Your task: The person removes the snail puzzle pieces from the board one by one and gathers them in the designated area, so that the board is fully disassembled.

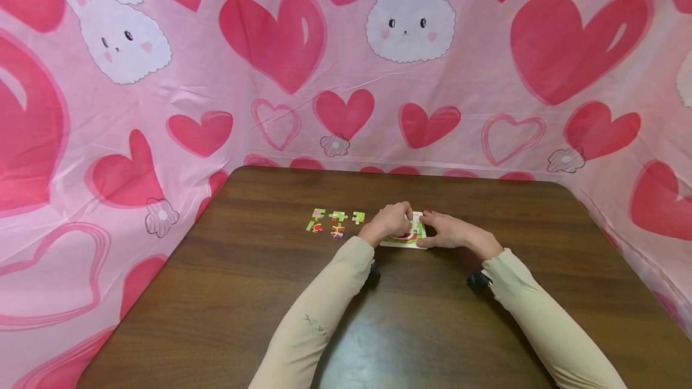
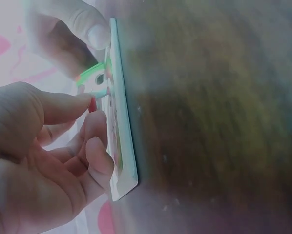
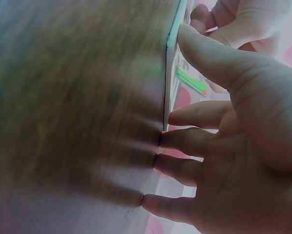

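Observation:
A small puzzle tray (image 1: 402,245) with a white border and a green and red picture lies flat on the table. My left hand (image 1: 389,223) is over its left part and pinches a jigsaw piece (image 2: 93,78) between thumb and fingers. The piece stands tilted against the tray's surface, its green edge upward. At the tray's right side is my right hand (image 1: 454,230). Its thumb (image 3: 197,46) touches the near edge, while the index finger is at the far corner and the other straight fingers rest on the table. The left hand covers part of the picture.
Several loose jigsaw pieces lie left of the tray, among them a green one (image 1: 339,216), a corner-side one (image 1: 358,217) and a red and orange one (image 1: 337,232). The brown wooden table (image 1: 259,281) meets a pink heart-patterned cloth (image 1: 346,71) behind and at both sides.

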The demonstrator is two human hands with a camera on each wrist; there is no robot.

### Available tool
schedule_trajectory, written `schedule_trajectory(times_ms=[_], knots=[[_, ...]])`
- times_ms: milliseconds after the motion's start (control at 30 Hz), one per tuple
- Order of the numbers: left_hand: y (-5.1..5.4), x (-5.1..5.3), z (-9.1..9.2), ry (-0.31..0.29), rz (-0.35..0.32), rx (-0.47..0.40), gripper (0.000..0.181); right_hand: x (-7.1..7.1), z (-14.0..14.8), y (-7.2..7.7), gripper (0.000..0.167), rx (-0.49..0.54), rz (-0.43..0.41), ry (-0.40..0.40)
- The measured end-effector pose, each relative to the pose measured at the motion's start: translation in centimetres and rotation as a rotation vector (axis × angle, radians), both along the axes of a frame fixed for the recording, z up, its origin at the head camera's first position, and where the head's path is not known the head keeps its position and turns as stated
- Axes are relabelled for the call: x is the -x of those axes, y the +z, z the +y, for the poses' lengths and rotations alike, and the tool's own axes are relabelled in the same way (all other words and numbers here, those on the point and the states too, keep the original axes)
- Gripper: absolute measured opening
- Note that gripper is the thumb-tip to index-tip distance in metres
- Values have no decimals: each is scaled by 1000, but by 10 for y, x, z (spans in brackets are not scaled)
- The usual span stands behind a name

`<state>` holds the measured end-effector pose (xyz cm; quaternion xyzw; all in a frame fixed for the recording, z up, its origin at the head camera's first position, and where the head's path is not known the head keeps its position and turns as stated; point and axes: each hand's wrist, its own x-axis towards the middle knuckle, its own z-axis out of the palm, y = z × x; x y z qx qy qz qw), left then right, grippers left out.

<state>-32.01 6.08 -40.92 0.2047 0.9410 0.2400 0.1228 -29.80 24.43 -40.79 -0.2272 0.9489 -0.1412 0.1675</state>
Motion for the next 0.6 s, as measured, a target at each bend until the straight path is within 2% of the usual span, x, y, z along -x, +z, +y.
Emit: schedule_trajectory(times_ms=[267, 600], knots=[[5, -3, -5, -23, -19, -45, 7, -1, 0, 0, 82, 1, 10, -1], [10, -2, -14, -35, 15, -54, 8, -1, 0, -1, 80, 8, 4, -5]])
